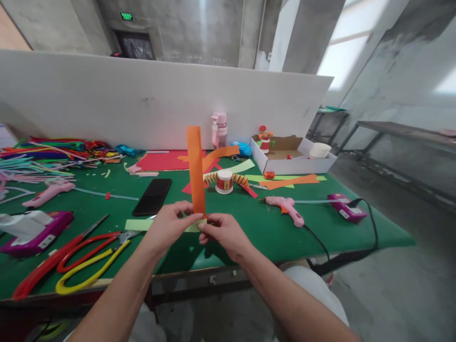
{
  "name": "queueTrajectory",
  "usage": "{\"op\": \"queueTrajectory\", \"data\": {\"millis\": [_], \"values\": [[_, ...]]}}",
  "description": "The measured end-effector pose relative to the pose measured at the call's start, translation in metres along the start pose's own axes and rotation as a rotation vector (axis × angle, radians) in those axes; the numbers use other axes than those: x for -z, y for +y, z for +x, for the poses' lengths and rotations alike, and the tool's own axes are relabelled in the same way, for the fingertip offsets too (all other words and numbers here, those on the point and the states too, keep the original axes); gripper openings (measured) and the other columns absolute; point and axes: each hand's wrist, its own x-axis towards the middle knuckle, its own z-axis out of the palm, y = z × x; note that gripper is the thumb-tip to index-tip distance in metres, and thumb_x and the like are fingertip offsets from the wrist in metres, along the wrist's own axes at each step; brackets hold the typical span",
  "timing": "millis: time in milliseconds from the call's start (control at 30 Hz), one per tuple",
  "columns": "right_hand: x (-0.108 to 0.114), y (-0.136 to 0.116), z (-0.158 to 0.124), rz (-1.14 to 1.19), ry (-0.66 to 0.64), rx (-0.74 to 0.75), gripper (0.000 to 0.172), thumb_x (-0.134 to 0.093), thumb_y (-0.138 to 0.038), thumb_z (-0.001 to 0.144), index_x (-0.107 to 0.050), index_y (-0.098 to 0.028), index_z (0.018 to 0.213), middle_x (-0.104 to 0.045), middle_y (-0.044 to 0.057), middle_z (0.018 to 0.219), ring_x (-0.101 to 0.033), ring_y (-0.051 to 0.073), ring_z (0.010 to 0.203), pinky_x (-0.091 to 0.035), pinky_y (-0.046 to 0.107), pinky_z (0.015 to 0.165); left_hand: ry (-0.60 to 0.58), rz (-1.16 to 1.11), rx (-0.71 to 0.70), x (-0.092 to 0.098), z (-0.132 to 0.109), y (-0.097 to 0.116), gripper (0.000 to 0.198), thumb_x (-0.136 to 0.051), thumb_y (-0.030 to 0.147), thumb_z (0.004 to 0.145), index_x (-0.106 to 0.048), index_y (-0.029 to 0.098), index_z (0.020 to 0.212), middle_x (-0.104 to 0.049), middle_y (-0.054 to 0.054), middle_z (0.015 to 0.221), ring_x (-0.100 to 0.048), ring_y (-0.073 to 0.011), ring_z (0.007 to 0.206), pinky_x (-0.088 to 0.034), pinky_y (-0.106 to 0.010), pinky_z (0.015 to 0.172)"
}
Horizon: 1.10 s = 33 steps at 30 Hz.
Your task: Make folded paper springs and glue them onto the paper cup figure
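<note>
Between my hands an orange paper strip point(195, 171) stands upright, crossing a pale green paper strip point(137, 225) that runs out to the left. My left hand point(174, 221) pinches the two strips near their crossing. On the other side, my right hand point(223, 232) grips the same joined end between thumb and fingers. Just beyond them a red and white paper cup point(224, 182) sits on the table, with folded orange paper springs point(240, 180) at its sides. How the strips are joined is partly hidden by my fingers.
A pink glue gun point(287, 207) lies at right, its cord near a purple power strip point(347, 208). Scissors point(96, 261) and a black phone point(152, 196) are at left. Behind stand a pink bottle point(221, 129) and a white box point(299, 166).
</note>
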Motion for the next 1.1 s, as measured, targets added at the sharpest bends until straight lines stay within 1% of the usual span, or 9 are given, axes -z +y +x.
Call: {"op": "queueTrajectory", "data": {"millis": [133,367,467,633,767,833,933,1000,1100], "values": [[0.001,-0.002,0.001,0.03,-0.016,-0.039,0.037,-0.079,-0.046,0.063,-0.072,-0.013,0.078,-0.063,-0.001,0.056,-0.06,0.009,0.052,-0.05,0.022,0.057,0.022,-0.057,-0.013,0.001,0.001,-0.003,0.031,-0.068,0.05,0.071,-0.073,0.02,0.075,-0.069,-0.002,0.075,-0.062,-0.022,0.082,-0.048,-0.035,0.08],[0.007,-0.003,0.004,0.022,0.009,-0.013,0.036,-0.078,-0.048,0.064,-0.072,-0.014,0.073,-0.062,-0.002,0.055,-0.059,0.009,0.05,-0.05,0.024,0.057,0.071,0.055,-0.199,0.001,-0.003,-0.006,0.022,-0.065,0.043,0.077,-0.075,0.023,0.08,-0.072,-0.004,0.087,-0.064,-0.0232,0.093,-0.048,-0.037,0.087],[0.008,-0.004,0.004,0.017,0.015,-0.021,0.034,-0.078,-0.047,0.065,-0.072,-0.014,0.073,-0.062,-0.002,0.054,-0.059,0.009,0.049,-0.05,0.023,0.057,0.11,0.097,-0.225,0.0,-0.005,-0.006,0.021,-0.066,0.041,0.077,-0.074,0.023,0.083,-0.071,-0.003,0.088,-0.065,-0.0218,0.089,-0.049,-0.035,0.084],[0.011,-0.007,0.003,-0.028,0.03,-0.039,0.031,-0.076,-0.043,0.07,-0.072,-0.013,0.072,-0.062,-0.001,0.054,-0.058,0.009,0.049,-0.051,0.024,0.056,0.081,0.135,-0.261,-0.001,-0.006,-0.008,0.022,-0.064,0.04,0.08,-0.073,0.023,0.09,-0.072,-0.004,0.094,-0.065,-0.0222,0.093,-0.05,-0.034,0.083],[0.012,-0.008,0.001,-0.082,-0.007,-0.05,0.029,-0.074,-0.042,0.074,-0.07,-0.014,0.068,-0.061,-0.001,0.051,-0.057,0.009,0.048,-0.05,0.022,0.054,0.045,0.157,-0.232,-0.001,-0.005,-0.01,0.021,-0.063,0.042,0.079,-0.073,0.023,0.083,-0.073,-0.003,0.087,-0.065,-0.0227,0.09,-0.05,-0.035,0.083],[0.012,-0.008,0.0,-0.083,0.005,-0.054,0.028,-0.073,-0.041,0.073,-0.068,-0.015,0.065,-0.06,-0.002,0.051,-0.056,0.009,0.048,-0.049,0.022,0.053,0.055,0.16,-0.246,-0.001,-0.005,-0.009,0.021,-0.063,0.042,0.079,-0.073,0.023,0.081,-0.073,-0.003,0.087,-0.065,-0.0225,0.088,-0.05,-0.034,0.082],[0.011,-0.009,0.0,-0.055,0.044,-0.069,0.025,-0.073,-0.038,0.072,-0.068,-0.015,0.064,-0.061,-0.002,0.054,-0.06,0.009,0.052,-0.051,0.023,0.058,0.073,0.157,-0.351,-0.001,-0.006,-0.005,0.024,-0.06,0.041,0.083,-0.074,0.022,0.079,-0.073,-0.004,0.082,-0.065,-0.0208,0.08,-0.052,-0.032,0.074],[0.011,-0.01,-0.001,-0.025,0.037,-0.081,0.023,-0.071,-0.036,0.073,-0.069,-0.015,0.065,-0.063,-0.001,0.058,-0.061,0.01,0.054,-0.053,0.025,0.063,0.06,0.175,-0.475,-0.001,-0.007,-0.004,0.024,-0.057,0.037,0.086,-0.074,0.022,0.081,-0.072,-0.005,0.077,-0.063,-0.0199,0.076,-0.052,-0.031,0.07],[0.012,-0.014,-0.002,0.007,0.019,-0.093,0.02,-0.068,-0.032,0.074,-0.07,-0.014,0.066,-0.065,0.0,0.06,-0.058,0.009,0.052,-0.051,0.024,0.063,0.086,0.276,-0.667,-0.001,-0.006,-0.006,0.02,-0.055,0.029,0.091,-0.074,0.023,0.088,-0.073,-0.004,0.078,-0.061,-0.0183,0.078,-0.051,-0.031,0.072]]}}
